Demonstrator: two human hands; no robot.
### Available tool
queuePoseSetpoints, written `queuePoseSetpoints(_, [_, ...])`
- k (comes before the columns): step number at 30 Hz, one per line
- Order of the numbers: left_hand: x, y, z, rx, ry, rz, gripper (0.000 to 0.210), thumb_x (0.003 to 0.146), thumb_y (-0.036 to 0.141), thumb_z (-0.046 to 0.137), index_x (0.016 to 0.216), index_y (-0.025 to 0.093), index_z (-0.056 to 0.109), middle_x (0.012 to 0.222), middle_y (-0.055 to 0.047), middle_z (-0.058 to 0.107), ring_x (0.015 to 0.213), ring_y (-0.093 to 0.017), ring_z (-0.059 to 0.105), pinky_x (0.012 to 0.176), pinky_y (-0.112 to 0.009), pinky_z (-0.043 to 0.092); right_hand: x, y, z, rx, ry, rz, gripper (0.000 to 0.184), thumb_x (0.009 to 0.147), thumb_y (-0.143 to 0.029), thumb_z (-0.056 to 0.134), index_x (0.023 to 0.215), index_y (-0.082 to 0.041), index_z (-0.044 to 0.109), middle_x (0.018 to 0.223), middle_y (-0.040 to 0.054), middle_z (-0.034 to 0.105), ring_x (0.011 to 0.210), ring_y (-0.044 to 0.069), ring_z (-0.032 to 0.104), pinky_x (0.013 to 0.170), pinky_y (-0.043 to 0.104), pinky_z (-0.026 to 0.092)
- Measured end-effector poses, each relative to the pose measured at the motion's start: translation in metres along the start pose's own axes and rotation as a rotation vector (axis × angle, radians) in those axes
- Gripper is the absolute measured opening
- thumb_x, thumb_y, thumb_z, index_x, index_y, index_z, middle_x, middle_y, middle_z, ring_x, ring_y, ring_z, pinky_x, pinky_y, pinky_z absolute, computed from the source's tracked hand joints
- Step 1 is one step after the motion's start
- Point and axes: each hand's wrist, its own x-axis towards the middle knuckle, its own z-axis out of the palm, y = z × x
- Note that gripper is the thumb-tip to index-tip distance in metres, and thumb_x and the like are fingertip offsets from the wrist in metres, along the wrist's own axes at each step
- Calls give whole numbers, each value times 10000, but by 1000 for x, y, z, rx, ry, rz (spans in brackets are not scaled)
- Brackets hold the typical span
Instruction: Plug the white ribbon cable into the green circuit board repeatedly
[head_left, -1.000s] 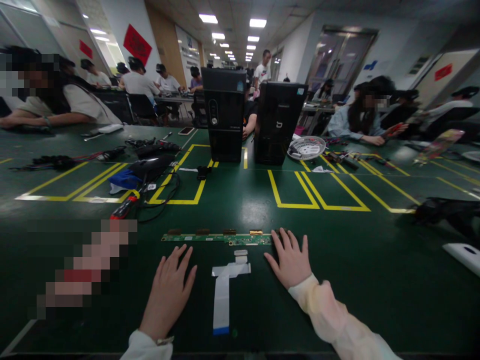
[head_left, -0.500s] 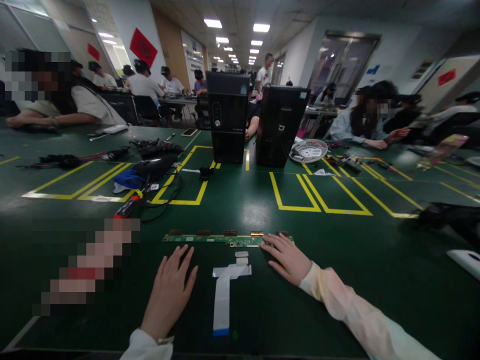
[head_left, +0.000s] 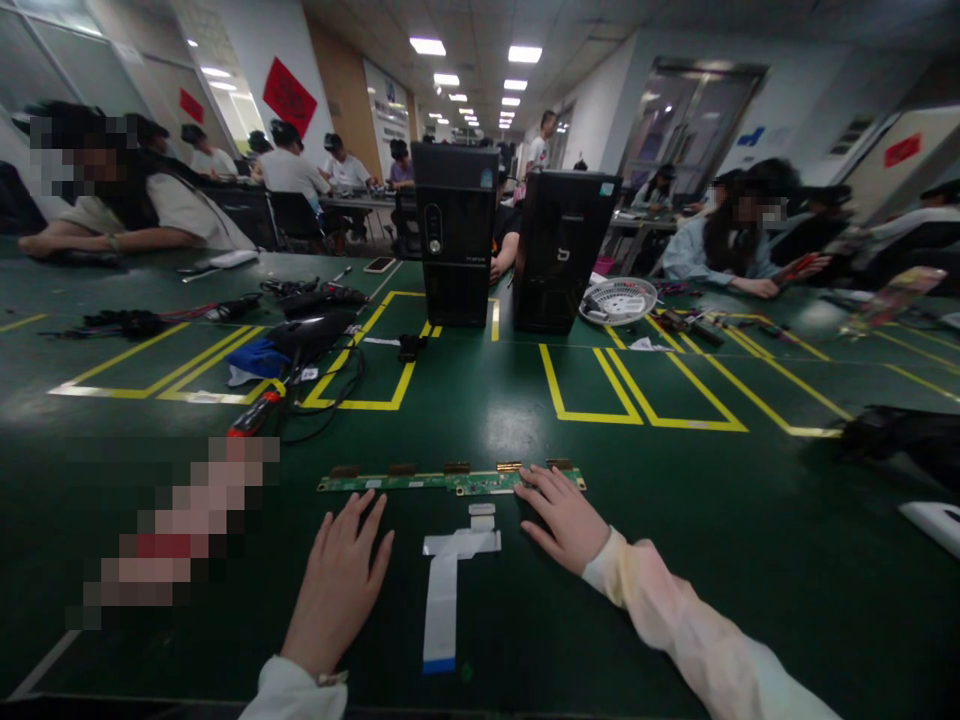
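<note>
A long, narrow green circuit board (head_left: 420, 482) with brown tabs along its far edge lies crosswise on the table. My left hand (head_left: 341, 575) rests palm down, fingers spread, its tips at the near edge of the board's left part. Over the board's right part lie the fingertips of my right hand (head_left: 562, 518), also spread out; it grips nothing. Between the hands is a white flat ribbon cable (head_left: 441, 610), folded into a cross shape, with a blue end toward me and a connector near the board.
Two black computer towers (head_left: 454, 240) stand at the table's middle. A white round basket (head_left: 619, 300) is right of them. Left lie a red-handled tool (head_left: 256, 412), a blue-and-black item (head_left: 289, 345) and cables (head_left: 135, 322). Yellow tape (head_left: 600, 416) marks the green table. Several people sit around.
The circuit board has slid slightly left, and my right hand has shifted left along with it. My left hand stays nearly in place.
</note>
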Motion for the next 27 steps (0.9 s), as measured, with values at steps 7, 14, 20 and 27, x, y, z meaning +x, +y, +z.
queuePoseSetpoints(7, [4, 53, -9, -135, -39, 168, 456, 942, 349, 361, 1361, 189, 443, 1392, -101, 493, 1319, -247, 404, 1063, -481, 371, -2, 1, 2, 17, -16, 9, 458, 910, -358, 451, 1322, -160, 481, 1409, 133, 425, 1347, 259, 314, 1105, 521, 264])
queuePoseSetpoints(14, [5, 108, -9, -220, -98, 326, 437, 919, 297, 434, 1346, 204, 444, 1351, -105, 536, 1267, -255, 472, 1017, -474, 434, -4, 9, 4, 39, -19, -20, 462, 912, -343, 446, 1342, -177, 469, 1418, 128, 419, 1357, 236, 300, 1104, 504, 269])
queuePoseSetpoints(20, [6, 124, 0, -231, -45, 361, 459, 917, 300, 437, 1360, 181, 416, 1360, -132, 523, 1281, -267, 456, 1014, -472, 441, -3, 8, 1, 32, -24, -29, 468, 909, -347, 450, 1343, -175, 472, 1423, 124, 416, 1350, 241, 311, 1098, 490, 288])
queuePoseSetpoints(27, [10, 136, 1, -174, -54, 363, 464, 902, 306, 470, 1332, 133, 451, 1371, -166, 505, 1290, -291, 441, 1000, -475, 457, -5, 6, -3, 20, -47, -14, 464, 913, -335, 447, 1351, -182, 467, 1436, 103, 406, 1339, 244, 330, 1086, 466, 313])
